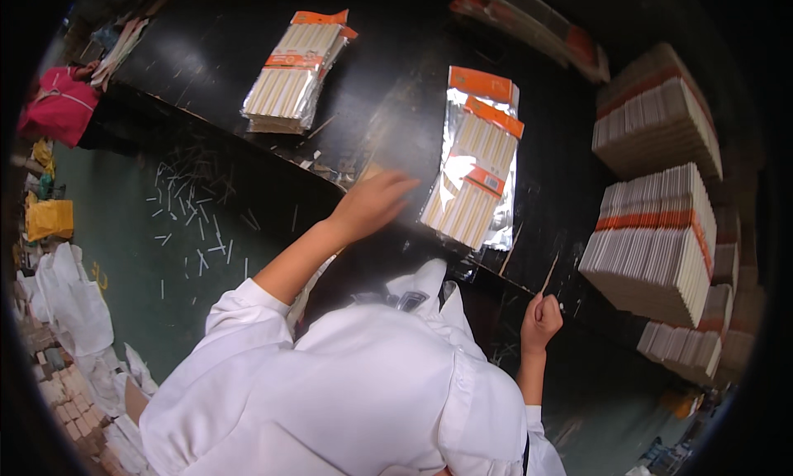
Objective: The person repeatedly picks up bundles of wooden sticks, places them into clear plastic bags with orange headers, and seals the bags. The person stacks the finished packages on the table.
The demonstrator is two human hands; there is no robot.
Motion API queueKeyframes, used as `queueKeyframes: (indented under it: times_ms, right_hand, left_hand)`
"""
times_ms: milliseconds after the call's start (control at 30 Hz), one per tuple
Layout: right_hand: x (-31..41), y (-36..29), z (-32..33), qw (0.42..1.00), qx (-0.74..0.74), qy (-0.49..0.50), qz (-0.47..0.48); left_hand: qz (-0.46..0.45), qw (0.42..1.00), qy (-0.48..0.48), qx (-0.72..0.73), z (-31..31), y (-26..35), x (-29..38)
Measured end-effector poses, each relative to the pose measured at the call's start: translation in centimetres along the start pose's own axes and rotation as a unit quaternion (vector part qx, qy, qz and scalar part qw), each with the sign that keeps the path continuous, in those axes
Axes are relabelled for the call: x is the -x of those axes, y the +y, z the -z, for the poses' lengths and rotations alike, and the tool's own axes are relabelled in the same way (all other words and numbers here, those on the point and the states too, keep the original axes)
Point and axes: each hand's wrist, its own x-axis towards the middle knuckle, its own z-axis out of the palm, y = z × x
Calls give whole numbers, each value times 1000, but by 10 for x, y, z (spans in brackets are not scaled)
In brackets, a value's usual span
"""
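Observation:
My left hand (pixel 379 202) is over the near edge of a black table (pixel 396 117), fingers apart and slightly blurred, holding nothing. To its right lies a clear plastic packet with an orange header and pale striped sticks (pixel 480 179), on top of silvery, orange-topped bags (pixel 480 83). My right hand (pixel 544 315) is curled at the table's near edge, close to a thin pale stick (pixel 550 268); whether it grips the stick cannot be told. Farther left stands a pile of similar filled packets (pixel 288 73).
Tall stacks of pale strips with orange bands (pixel 650 240) stand at the right. More plastic packaging (pixel 533 27) lies at the table's far side. Thin white pieces (pixel 198 210) litter the green floor. A person in a pink top (pixel 62 104) is at far left.

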Motion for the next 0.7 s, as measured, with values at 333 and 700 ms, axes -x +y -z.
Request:
queueKeyframes:
  times_ms: [333,700]
  right_hand:
    - [-10,-12,-25,989,-124,-17,-78]
    - [-44,-35,-91,972,-66,-163,155]
  left_hand:
    - [70,993,-88,25,-29,-1,12]
    - [-196,964,-175,-33,-37,-25,-12]
